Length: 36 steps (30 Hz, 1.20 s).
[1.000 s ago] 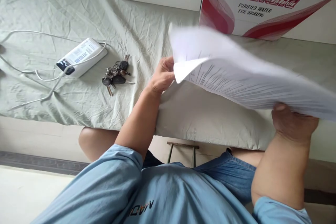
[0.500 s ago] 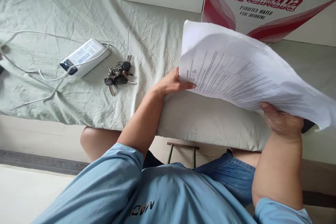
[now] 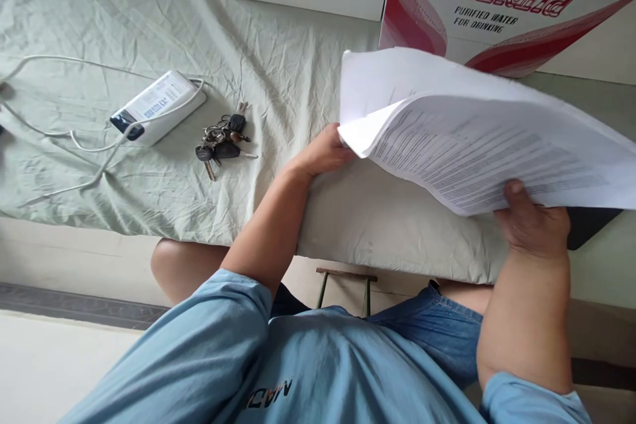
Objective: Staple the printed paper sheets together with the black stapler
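Observation:
A stack of printed paper sheets (image 3: 447, 139) is held up over the cloth-covered table, at the right of the head view. Its top sheet bows upward, and its left corner is folded over, showing more paper beneath. My left hand (image 3: 328, 149) is closed on the stack's left corner; its thumb and fingertips are partly behind the paper. At the lower right edge my right hand (image 3: 536, 218) grips the sheets, thumb on the printed face and fingers hidden underneath.
A white power bank (image 3: 159, 106) with a looped white cable (image 3: 94, 179) lies at left, beside a bunch of keys (image 3: 223, 142). Behind the papers stands a red and white carton (image 3: 477, 40). A dark flat object (image 3: 591, 225) shows under the sheets. A stool (image 3: 346, 274) stands below the table.
The top sheet's left end has lifted and curled over, baring paper below. My left thumb has slipped from sight on the page. My right hand has shifted slightly, uncovering more of the dark object.

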### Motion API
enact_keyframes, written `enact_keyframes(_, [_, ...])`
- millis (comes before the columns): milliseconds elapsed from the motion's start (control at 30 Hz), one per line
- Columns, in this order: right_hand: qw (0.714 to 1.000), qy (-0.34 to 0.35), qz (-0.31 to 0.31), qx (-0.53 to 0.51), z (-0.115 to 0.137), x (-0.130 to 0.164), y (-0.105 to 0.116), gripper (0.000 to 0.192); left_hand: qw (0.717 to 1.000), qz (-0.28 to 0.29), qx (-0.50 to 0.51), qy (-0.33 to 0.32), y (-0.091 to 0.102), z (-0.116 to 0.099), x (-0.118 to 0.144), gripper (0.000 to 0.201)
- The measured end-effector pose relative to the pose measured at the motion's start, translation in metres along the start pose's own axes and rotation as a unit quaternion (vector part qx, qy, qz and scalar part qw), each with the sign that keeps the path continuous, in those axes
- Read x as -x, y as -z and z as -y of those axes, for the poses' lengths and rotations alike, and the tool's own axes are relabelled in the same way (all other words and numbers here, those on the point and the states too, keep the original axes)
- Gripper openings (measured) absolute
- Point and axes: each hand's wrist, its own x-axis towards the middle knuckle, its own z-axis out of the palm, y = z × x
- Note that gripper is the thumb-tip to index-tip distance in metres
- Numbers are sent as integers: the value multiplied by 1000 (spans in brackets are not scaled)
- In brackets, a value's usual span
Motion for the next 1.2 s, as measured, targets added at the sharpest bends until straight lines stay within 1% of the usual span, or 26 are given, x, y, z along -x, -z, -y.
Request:
enact_keyframes(67, [1000,-14,5,-6,2,-3,-5,75,999,-4,28,27,0,-7,0,63])
enact_keyframes(133, [999,-52,7,-1,3,-4,-5,69,996,-15,70,48,-1,-13,0,69])
enact_keyframes(233, [991,-131,10,23,2,-5,5,59,988,-23,136,65,0,-21,0,76])
enact_keyframes(300, [987,-160,-1,30,2,-8,16,58,984,-9,163,74,2,-24,1,77])
enact_keyframes(367, [989,-143,-21,36,2,-12,27,59,981,29,170,95,5,-27,3,75])
enact_keyframes(433, [993,-114,-13,34,4,-14,35,61,978,94,144,119,8,-32,4,72])
enact_keyframes(467, [994,-107,8,33,5,-15,38,63,975,132,122,128,9,-34,5,69])
enact_keyframes(533, [990,-115,70,34,7,-13,38,68,967,202,78,132,9,-40,6,61])
enact_keyframes(600, [981,-136,134,46,7,-10,29,74,958,251,53,127,7,-46,6,49])
enact_keyframes(667, [971,-150,179,50,4,-6,13,80,952,280,39,116,4,-52,6,39])
enact_keyframes(700, [969,-150,189,44,2,-4,4,81,950,290,30,107,2,-54,5,36])
enact_keyframes(767, [972,-145,181,31,-3,-1,-14,89,947,310,9,84,-1,-56,5,34])
enact_keyframes(800, [975,-142,168,29,-6,0,-21,92,946,317,0,74,-2,-57,5,35])
enact_keyframes(833, [978,-137,154,32,-9,1,-27,91,945,321,-5,67,-3,-58,5,36])
enact_keyframes(867, [980,-134,142,39,-11,1,-31,85,944,323,-5,64,-4,-58,5,36])
enact_keyframes(900, [981,-132,133,50,-13,2,-33,75,945,321,-2,67,-5,-58,5,36])
enact_keyframes(967, [981,-133,121,73,-16,1,-32,58,950,303,10,80,-6,-59,5,32])
enact_keyframes(1033, [978,-144,118,90,-15,-1,-27,53,957,272,18,98,-8,-59,5,27])
enact_keyframes(1100, [971,-168,134,107,-12,-3,-19,53,961,249,19,116,-10,-59,4,22])
enact_keyframes(1200, [947,-217,185,146,-8,-7,-5,51,959,257,-9,118,-15,-60,4,20])
